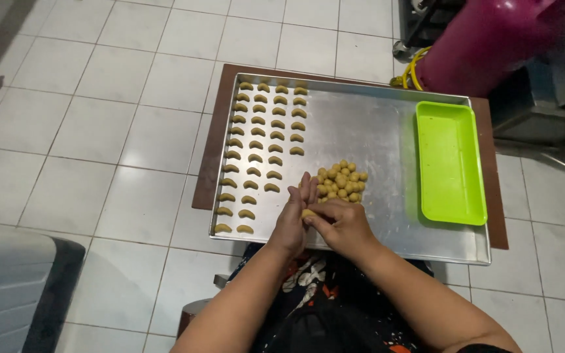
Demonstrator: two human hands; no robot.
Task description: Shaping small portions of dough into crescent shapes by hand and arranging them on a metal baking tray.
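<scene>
White tiled floor [99, 131], magenta cylinder [485, 46] beyond

Home or small bakery kitchen floor: white floor tiles [99, 131], metal baking tray [374, 124] on a low brown board [205, 163], magenta gas cylinder [485, 39] at the far right corner.
</scene>
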